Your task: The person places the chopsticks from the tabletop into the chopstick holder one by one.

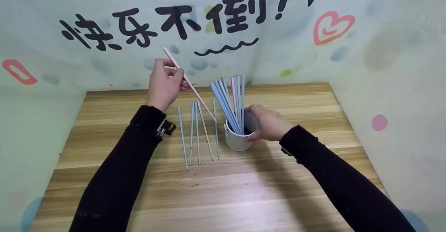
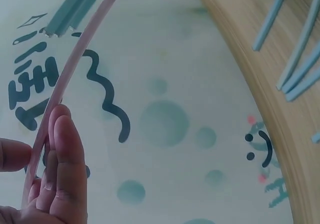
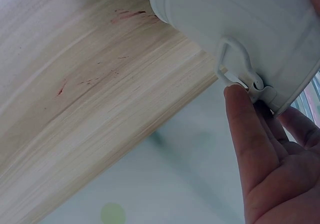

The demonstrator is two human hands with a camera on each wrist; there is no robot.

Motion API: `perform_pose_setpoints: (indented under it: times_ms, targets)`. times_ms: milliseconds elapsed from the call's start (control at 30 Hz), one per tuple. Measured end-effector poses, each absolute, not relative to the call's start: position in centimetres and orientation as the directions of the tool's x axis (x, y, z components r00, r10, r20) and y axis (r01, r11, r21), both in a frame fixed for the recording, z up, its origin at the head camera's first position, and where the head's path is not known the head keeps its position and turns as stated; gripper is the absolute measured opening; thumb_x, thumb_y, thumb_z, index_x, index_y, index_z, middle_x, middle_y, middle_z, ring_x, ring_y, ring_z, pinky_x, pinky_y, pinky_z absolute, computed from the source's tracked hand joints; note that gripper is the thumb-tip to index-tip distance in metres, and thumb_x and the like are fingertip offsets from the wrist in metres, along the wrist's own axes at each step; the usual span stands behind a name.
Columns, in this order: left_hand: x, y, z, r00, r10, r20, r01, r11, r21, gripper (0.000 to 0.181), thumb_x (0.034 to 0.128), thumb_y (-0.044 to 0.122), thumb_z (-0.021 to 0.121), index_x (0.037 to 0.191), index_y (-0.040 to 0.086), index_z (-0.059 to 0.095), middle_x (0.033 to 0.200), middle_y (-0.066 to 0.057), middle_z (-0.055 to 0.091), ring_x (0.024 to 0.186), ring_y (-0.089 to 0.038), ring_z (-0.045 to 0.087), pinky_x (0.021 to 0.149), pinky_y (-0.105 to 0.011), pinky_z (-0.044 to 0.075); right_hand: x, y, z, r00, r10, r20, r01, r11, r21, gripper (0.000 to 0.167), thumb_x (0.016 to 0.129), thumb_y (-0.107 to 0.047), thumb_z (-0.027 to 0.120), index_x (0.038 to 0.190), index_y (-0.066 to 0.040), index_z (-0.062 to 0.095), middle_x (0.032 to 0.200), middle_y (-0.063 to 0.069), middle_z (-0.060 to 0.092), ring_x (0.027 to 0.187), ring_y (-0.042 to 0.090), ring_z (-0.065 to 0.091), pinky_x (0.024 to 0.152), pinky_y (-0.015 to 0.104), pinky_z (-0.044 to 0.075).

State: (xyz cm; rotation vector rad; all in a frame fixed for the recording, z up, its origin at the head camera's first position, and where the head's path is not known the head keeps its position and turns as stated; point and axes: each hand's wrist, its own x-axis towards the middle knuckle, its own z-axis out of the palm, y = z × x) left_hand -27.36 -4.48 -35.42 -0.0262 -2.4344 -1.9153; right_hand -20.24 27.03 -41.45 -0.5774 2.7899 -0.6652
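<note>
Aslant, a slim, straight, pale pink stick (image 1: 198, 96) between pinching left fingers (image 2: 70, 151), right fingers (image 3: 248, 139) round a white bucket (image 1: 238, 143).

Wood-grain table (image 1: 209, 204) before me, five thin sticks (image 1: 197, 134) side by side, white bucket (image 1: 238, 144) beside them, reddish specks (image 3: 132, 15) nearer me

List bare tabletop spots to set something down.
Table front: between left sleeve and right sleeve, nearer than the loose sticks; just specks. Right: between right hand and right wall. Left: between left sleeve and left wall. Crowded: centre, cup and loose sticks, left hand holding a pink stick nearby.
</note>
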Motion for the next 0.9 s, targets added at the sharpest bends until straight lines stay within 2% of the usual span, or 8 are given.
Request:
perform_pose_setpoints:
  times_ms: [133,333,533,700,833,900]
  targets:
    - [-27.4,-3.8,-35.2,-0.998,-0.003,0.059,0.057,0.203,0.977,0.027,0.1128,0.01,0.053,0.136,0.001,0.043,0.099,-0.013,0.067,0.074,-0.021,0.076,0.078,-0.03,0.066,-20.2,27.1,-41.5,-0.9,-0.42,-0.115,-0.325,0.823,-0.466,0.091,0.075,-0.024,0.102,0.145,0.005,0.053,0.14,0.025,0.063,0.125,0.044,0.065,0.108,0.057,0.054]
    - [-27.3,-2.8,-35.3,-0.999,-0.001,0.053,0.051,0.201,0.978,0.026,0.1129,0.01,0.053,0.135,0.001,0.043,0.101,-0.013,0.068,0.071,-0.015,0.072,0.077,-0.029,0.065,-20.2,27.1,-41.5,-0.899,-0.425,-0.103,-0.333,0.819,-0.467,0.09,0.075,-0.025,0.102,0.144,0.004,0.054,0.139,0.025,0.064,0.125,0.043,0.065,0.108,0.057,0.054]
    - [-27.3,-2.1,-35.8,-0.998,0.01,0.064,0.065,0.211,0.975,0.026,0.113,0.01,0.053,0.136,0.001,0.043,0.1,-0.014,0.068,0.073,-0.019,0.074,0.076,-0.029,0.065,-20.2,27.1,-41.7,-0.897,-0.431,-0.094,-0.343,0.816,-0.464,0.088,0.075,-0.025,0.102,0.143,0.003,0.055,0.137,0.023,0.064,0.124,0.042,0.066,0.107,0.057,0.054]
    - [-27.2,-1.6,-35.9,-0.997,0.017,0.071,0.073,0.219,0.973,0.027,0.113,0.01,0.054,0.136,0.001,0.044,0.1,-0.013,0.069,0.073,-0.018,0.074,0.08,-0.035,0.066,-20.2,27.1,-41.7,-0.897,-0.431,-0.096,-0.341,0.815,-0.469,0.088,0.074,-0.025,0.102,0.143,0.003,0.055,0.137,0.023,0.064,0.124,0.042,0.066,0.107,0.056,0.054]
    - [-27.1,-1.4,-36.2,-0.998,0.036,0.06,0.067,0.219,0.973,0.027,0.1133,0.012,0.054,0.136,0.002,0.044,0.1,-0.013,0.068,0.08,-0.028,0.076,0.085,-0.041,0.066,-20.4,27.2,-41.9,-0.893,-0.443,-0.08,-0.36,0.81,-0.463,0.088,0.074,-0.025,0.102,0.143,0.003,0.055,0.137,0.023,0.064,0.125,0.041,0.066,0.108,0.056,0.054]
    - [-27.1,-1.3,-36.3,-0.997,0.047,0.058,0.067,0.229,0.971,0.027,0.1133,0.012,0.054,0.137,0.003,0.044,0.1,-0.013,0.069,0.085,-0.032,0.077,0.084,-0.04,0.066,-20.3,27.2,-41.9,-0.892,-0.446,-0.076,-0.365,0.809,-0.461,0.088,0.074,-0.025,0.102,0.143,0.004,0.056,0.137,0.023,0.064,0.125,0.041,0.065,0.108,0.056,0.054]
